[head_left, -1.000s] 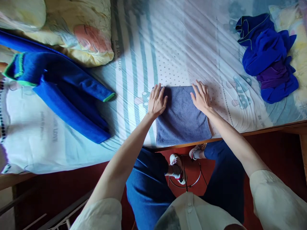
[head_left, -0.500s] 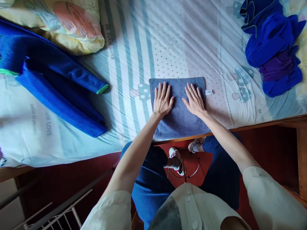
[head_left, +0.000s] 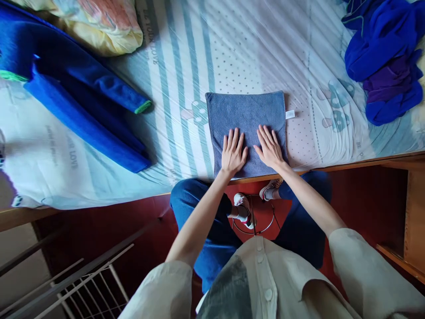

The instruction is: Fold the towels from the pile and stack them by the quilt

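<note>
A grey-blue towel (head_left: 247, 110) lies spread flat on the bed at its front edge, with a small white label (head_left: 290, 114) sticking out on the right side. My left hand (head_left: 234, 153) rests palm down on the towel's lower left part, fingers stretched out. Beside it, my right hand (head_left: 269, 148) lies flat on the lower right part, thumb pointing toward the left hand. Neither hand grips anything. The towel's far half is uncovered and fairly smooth.
Folded blue cloth with green edging (head_left: 89, 110) lies on the left of the patterned bedsheet (head_left: 186, 48), below a yellow pillow (head_left: 113, 26). Crumpled blue and purple cloths (head_left: 388, 66) are at the right. A white metal rack (head_left: 96, 283) stands at lower left.
Both hands have slid down the towel toward the bed's front edge, the left also slightly rightward, uncovering the towel's far half. The camera view has shifted a little.
</note>
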`<action>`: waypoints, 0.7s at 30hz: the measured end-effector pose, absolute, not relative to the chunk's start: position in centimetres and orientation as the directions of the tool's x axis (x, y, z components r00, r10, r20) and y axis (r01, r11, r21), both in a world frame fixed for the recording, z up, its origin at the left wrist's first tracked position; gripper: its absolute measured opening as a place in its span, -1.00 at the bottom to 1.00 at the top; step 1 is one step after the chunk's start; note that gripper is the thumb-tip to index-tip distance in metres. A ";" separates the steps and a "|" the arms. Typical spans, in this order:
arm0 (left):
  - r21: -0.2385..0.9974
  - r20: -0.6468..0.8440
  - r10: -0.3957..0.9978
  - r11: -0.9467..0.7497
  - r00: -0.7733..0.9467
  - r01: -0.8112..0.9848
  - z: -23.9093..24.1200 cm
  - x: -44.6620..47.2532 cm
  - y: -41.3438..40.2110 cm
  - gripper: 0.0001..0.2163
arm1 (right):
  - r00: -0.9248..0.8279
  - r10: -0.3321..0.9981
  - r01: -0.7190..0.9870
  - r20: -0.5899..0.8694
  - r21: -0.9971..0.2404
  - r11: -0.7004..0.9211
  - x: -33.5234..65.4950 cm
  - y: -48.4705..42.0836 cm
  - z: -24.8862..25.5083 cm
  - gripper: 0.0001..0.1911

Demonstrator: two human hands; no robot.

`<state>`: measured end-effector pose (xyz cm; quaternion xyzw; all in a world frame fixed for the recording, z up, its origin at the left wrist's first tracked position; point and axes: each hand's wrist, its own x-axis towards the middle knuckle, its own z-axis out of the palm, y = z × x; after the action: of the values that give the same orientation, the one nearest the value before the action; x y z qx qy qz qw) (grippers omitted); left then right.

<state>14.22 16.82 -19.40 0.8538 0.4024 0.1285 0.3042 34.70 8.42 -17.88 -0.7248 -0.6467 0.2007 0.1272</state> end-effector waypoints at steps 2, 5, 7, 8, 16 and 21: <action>0.592 -0.050 0.781 -0.479 0.623 0.648 -19.6 12.1 13.7 -0.37 | 0.073 0.988 0.882 -0.138 -0.453 -0.128 34.5 5.6 -18.2 -0.26; 0.558 -0.050 0.836 -0.430 0.546 0.710 -20.0 9.4 12.3 -0.38 | 0.115 0.985 0.888 -0.131 -0.431 -0.161 36.1 3.1 -18.4 -0.28; 0.545 -0.050 0.865 -0.396 0.500 0.739 -19.9 8.4 12.4 -0.38 | 0.128 0.983 0.898 -0.134 -0.404 -0.172 37.5 2.1 -18.0 -0.30; 0.539 -0.050 0.875 -0.381 0.481 0.751 -19.8 8.1 12.5 -0.37 | 0.129 0.982 0.904 -0.138 -0.391 -0.174 38.1 1.5 -17.7 -0.30; 0.470 -0.018 0.840 -0.471 0.542 0.746 -19.7 7.4 13.5 -0.36 | 0.193 0.978 0.915 -0.083 -0.345 -0.210 38.6 -0.8 -16.7 -0.33; 0.460 0.020 0.755 -0.589 0.655 0.664 -19.9 8.7 19.2 -0.35 | 0.178 0.983 0.907 -0.049 -0.378 -0.183 37.4 4.9 -16.5 -0.33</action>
<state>8.66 19.21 -19.91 0.8848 0.4011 0.1072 0.2114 37.42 4.92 -16.53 -0.7559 -0.6251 0.1420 0.1327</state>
